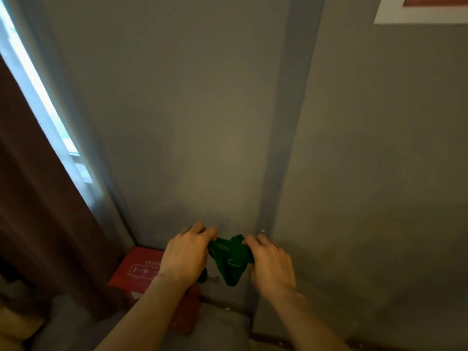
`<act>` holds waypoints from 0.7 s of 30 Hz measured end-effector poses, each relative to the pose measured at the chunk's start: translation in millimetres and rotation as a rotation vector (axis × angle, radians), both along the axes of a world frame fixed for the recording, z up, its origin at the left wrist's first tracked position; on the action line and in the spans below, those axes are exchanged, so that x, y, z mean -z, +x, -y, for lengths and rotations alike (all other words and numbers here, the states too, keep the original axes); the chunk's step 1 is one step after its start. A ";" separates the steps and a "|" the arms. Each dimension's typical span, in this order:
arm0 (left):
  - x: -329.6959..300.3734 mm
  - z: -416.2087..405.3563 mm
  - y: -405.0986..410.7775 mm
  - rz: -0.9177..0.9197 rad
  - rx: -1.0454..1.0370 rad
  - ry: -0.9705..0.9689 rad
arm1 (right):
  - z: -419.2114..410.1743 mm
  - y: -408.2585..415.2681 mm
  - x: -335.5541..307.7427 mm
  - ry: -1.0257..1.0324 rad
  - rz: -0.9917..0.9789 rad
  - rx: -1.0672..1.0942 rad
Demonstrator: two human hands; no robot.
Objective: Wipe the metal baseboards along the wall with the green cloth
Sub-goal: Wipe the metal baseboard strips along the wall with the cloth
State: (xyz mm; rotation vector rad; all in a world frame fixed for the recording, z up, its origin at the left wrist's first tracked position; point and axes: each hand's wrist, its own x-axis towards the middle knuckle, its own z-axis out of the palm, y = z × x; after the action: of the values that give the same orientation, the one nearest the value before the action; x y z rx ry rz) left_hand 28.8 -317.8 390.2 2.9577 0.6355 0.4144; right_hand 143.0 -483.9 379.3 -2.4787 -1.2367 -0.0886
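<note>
A crumpled green cloth (pixel 229 259) hangs in the air in front of the grey wall, held between both hands. My left hand (pixel 186 254) pinches its left edge and my right hand (pixel 271 264) grips its right side. Below the hands, a dark baseboard strip (pixel 228 305) runs along the foot of the wall, and it continues lower right as another baseboard section (pixel 273 340). The cloth is well above the baseboard and not touching it.
A red cardboard box (pixel 144 272) stands on the floor in the corner, against the wall. A brown curtain (pixel 33 211) hangs at left beside a bright window (pixel 33 79). A vertical pilaster (pixel 283 148) juts from the wall. A framed picture (pixel 420 8) hangs upper right.
</note>
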 end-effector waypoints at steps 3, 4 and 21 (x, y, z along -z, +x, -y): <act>14.2 1.7 7.7 -0.026 0.018 -0.024 | 4.0 4.9 14.2 -0.013 -0.032 0.022; 19.1 0.7 10.1 -0.030 0.029 -0.036 | 3.3 6.9 19.0 -0.020 -0.037 0.028; 151.0 -84.4 42.6 -0.130 0.106 -0.279 | -78.1 14.7 158.1 -0.081 -0.252 0.223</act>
State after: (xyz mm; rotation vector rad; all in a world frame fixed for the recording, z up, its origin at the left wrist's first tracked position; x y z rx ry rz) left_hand 71.4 -233.5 239.2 2.7501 0.4984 0.1132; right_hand 157.7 -405.8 221.2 -2.5918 -0.8754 0.2137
